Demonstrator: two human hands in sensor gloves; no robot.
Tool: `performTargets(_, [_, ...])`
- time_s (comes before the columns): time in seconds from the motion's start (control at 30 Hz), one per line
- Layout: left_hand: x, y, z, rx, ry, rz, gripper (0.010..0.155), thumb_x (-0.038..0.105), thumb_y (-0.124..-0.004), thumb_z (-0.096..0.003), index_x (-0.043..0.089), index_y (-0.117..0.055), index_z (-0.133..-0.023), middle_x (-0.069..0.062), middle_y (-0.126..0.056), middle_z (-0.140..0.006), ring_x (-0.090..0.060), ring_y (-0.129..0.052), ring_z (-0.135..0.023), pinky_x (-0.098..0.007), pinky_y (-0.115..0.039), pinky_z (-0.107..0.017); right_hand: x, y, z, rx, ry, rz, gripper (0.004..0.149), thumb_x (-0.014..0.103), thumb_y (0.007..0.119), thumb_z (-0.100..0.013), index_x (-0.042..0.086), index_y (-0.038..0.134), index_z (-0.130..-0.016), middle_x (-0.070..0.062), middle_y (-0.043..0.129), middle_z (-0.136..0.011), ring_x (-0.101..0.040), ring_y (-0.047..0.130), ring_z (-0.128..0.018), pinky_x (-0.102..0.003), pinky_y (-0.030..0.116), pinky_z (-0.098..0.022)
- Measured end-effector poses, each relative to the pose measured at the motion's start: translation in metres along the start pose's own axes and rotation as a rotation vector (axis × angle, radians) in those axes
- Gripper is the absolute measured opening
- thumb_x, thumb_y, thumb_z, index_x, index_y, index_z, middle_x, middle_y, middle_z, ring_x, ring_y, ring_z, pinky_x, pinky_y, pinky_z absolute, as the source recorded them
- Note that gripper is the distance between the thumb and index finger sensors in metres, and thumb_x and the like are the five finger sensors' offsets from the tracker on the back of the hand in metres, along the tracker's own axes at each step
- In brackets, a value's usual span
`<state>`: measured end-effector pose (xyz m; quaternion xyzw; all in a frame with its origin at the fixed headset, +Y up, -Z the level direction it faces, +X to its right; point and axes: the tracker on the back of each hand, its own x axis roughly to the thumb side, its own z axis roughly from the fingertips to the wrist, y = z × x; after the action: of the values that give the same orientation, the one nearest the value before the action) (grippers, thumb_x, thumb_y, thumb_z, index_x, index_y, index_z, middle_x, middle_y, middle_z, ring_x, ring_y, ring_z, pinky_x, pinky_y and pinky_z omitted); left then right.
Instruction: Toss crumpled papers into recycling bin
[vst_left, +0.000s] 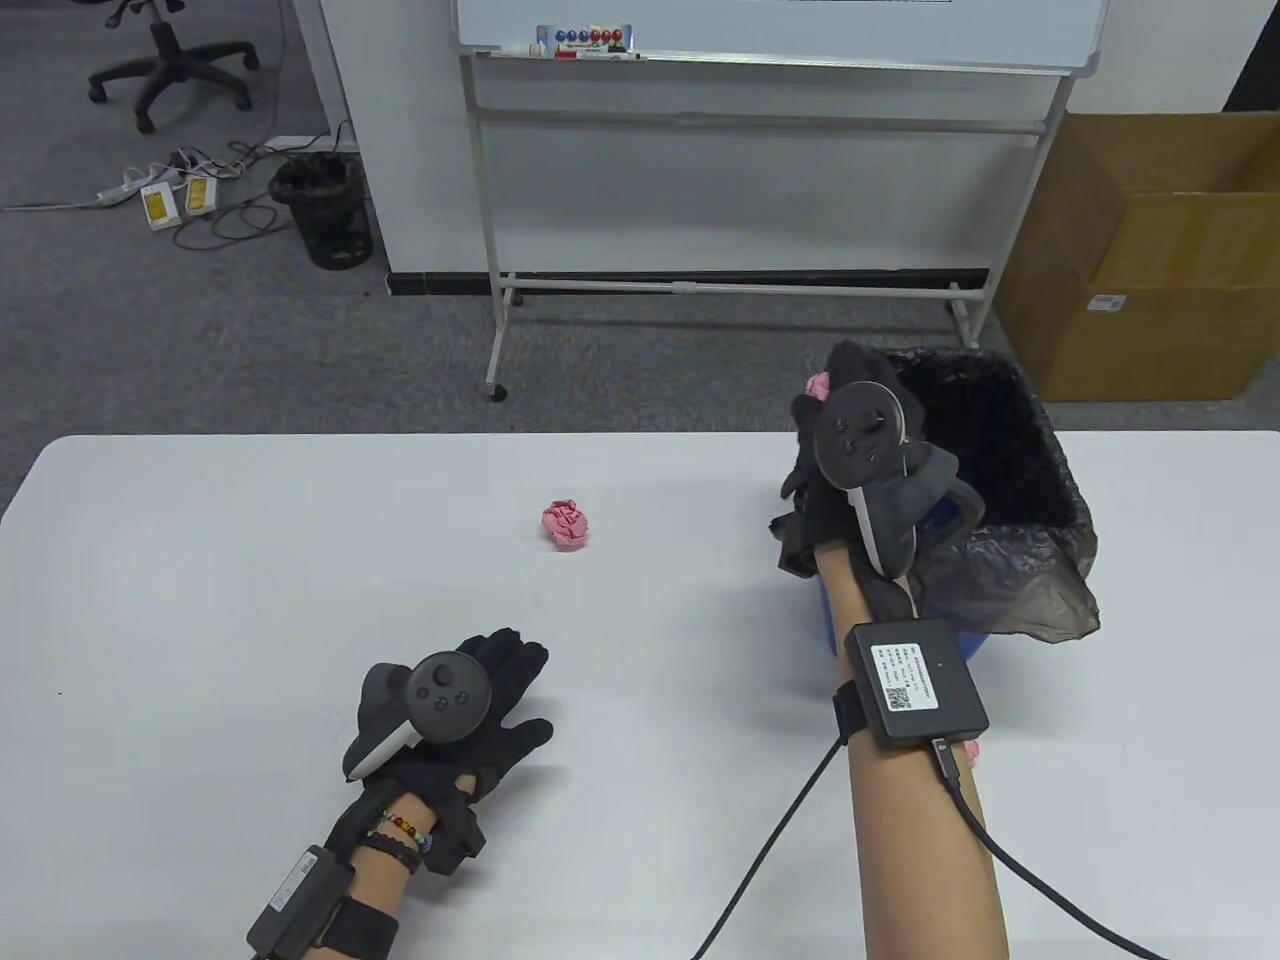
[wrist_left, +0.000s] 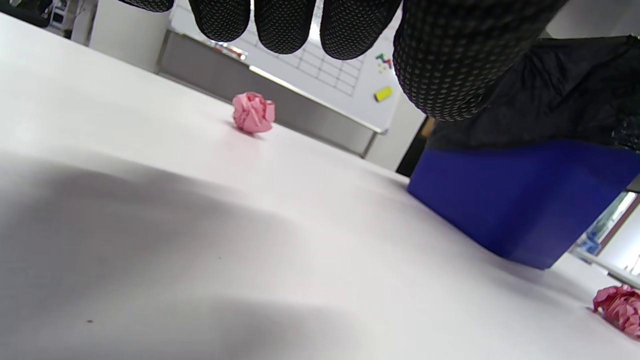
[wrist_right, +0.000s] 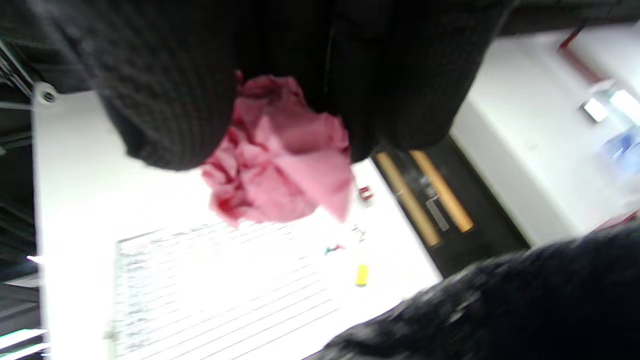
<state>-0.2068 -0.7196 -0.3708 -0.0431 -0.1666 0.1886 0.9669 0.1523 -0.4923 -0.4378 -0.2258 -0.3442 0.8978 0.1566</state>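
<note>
My right hand (vst_left: 838, 392) is raised beside the near-left rim of the bin and pinches a pink crumpled paper (vst_left: 818, 383). In the right wrist view the paper (wrist_right: 280, 160) sits between my gloved fingers (wrist_right: 165, 100). The bin (vst_left: 1040, 440) is blue with a black bag liner and stands on the table's right side; its blue wall (wrist_left: 520, 200) shows in the left wrist view. A second pink paper ball (vst_left: 566, 524) lies mid-table, also in the left wrist view (wrist_left: 253, 112). A third (wrist_left: 620, 307) lies by my right forearm. My left hand (vst_left: 505, 690) rests flat and empty.
The white table (vst_left: 200, 600) spans the view. Behind it stand a rolling whiteboard (vst_left: 740, 140), a cardboard box (vst_left: 1160, 260) at the right, and a black mesh basket (vst_left: 325, 210), power strips and an office chair on the floor at the left.
</note>
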Motion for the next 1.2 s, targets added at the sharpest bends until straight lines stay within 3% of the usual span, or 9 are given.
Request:
performTargets(0.03, [0.000, 0.000, 0.000, 0.001, 0.000, 0.002, 0.077, 0.049, -0.083, -0.0458, 0.022, -0.050, -0.111, -0.014, -0.042, -0.122, -0.046, -0.042, -0.112, -0.068, -0.042, -0.075, -0.005, 0.002, -0.003, 0.046, 0.044, 0.080, 0.073, 0.045, 0.091, -0.033, 0.033, 0.067, -0.100, 0.002, 0.070, -0.109, -0.036, 0.074, -0.102, -0.048, 0.072, -0.069])
performTargets(0.07, [0.000, 0.000, 0.000, 0.002, 0.000, 0.002, 0.077, 0.049, -0.083, -0.0458, 0.022, -0.050, -0.111, -0.014, -0.042, -0.123, -0.046, -0.042, -0.112, -0.068, -0.042, -0.075, -0.009, 0.004, -0.005, 0.089, 0.060, 0.139, 0.088, 0.054, 0.089, -0.031, 0.036, 0.048, -0.107, 0.001, 0.043, -0.119, -0.043, 0.050, -0.110, -0.055, 0.056, -0.076])
performTargets(0.13, [0.001, 0.000, 0.000, 0.002, -0.003, -0.003, 0.077, 0.049, -0.082, -0.0459, 0.022, -0.050, -0.111, -0.014, -0.042, -0.123, -0.046, -0.042, -0.112, -0.068, -0.042, -0.075, -0.017, 0.006, -0.006, 0.123, 0.058, 0.204, 0.097, 0.063, 0.085, -0.029, 0.039, 0.034, -0.108, 0.003, 0.033, -0.121, -0.041, 0.043, -0.113, -0.056, 0.050, -0.078])
performTargets(0.2, [0.002, 0.000, 0.000, -0.001, -0.004, -0.006, 0.077, 0.049, -0.082, -0.0458, 0.022, -0.050, -0.111, -0.014, -0.042, -0.123, -0.047, -0.042, -0.112, -0.068, -0.042, -0.075, -0.021, 0.010, -0.004, 0.163, 0.049, 0.136, 0.098, 0.062, 0.087, -0.028, 0.038, 0.036, -0.108, 0.002, 0.033, -0.121, -0.040, 0.040, -0.114, -0.057, 0.048, -0.078])
performTargets(0.37, [0.002, -0.001, 0.000, -0.006, -0.004, -0.011, 0.078, 0.049, -0.082, -0.0457, 0.022, -0.050, -0.111, -0.014, -0.042, -0.122, -0.047, -0.042, -0.112, -0.068, -0.042, -0.075, -0.012, 0.017, 0.005, 0.182, -0.015, 0.171, 0.096, 0.063, 0.086, -0.029, 0.038, 0.039, -0.109, 0.002, 0.037, -0.121, -0.038, 0.044, -0.113, -0.057, 0.050, -0.078])
performTargets(0.7, [0.001, -0.001, 0.000, 0.000, 0.002, -0.013, 0.077, 0.049, -0.082, -0.0460, 0.022, -0.051, -0.111, -0.014, -0.042, -0.122, -0.047, -0.042, -0.112, -0.068, -0.042, -0.075, 0.039, 0.045, 0.044, 0.287, -0.233, 0.128, 0.093, 0.061, 0.086, -0.030, 0.036, 0.043, -0.108, 0.002, 0.040, -0.120, -0.034, 0.043, -0.114, -0.056, 0.050, -0.078])
performTargets(0.93, [0.003, 0.000, 0.001, 0.019, -0.001, -0.024, 0.077, 0.049, -0.082, -0.0458, 0.022, -0.052, -0.111, -0.014, -0.043, -0.122, -0.046, -0.042, -0.112, -0.068, -0.042, -0.075, 0.078, 0.084, 0.080, 0.398, -0.349, 0.117, 0.092, 0.061, 0.086, -0.031, 0.036, 0.044, -0.108, 0.002, 0.044, -0.120, -0.034, 0.047, -0.113, -0.055, 0.052, -0.077])
performTargets(1.2, [0.003, 0.005, 0.005, 0.038, 0.016, -0.037, 0.076, 0.049, -0.082, -0.0458, 0.022, -0.052, -0.110, -0.014, -0.043, -0.122, -0.047, -0.043, -0.111, -0.068, -0.043, -0.074, 0.110, 0.151, 0.112, 0.542, -0.398, 0.124, 0.090, 0.060, 0.086, -0.031, 0.036, 0.045, -0.108, 0.002, 0.047, -0.119, -0.033, 0.052, -0.112, -0.054, 0.056, -0.076])
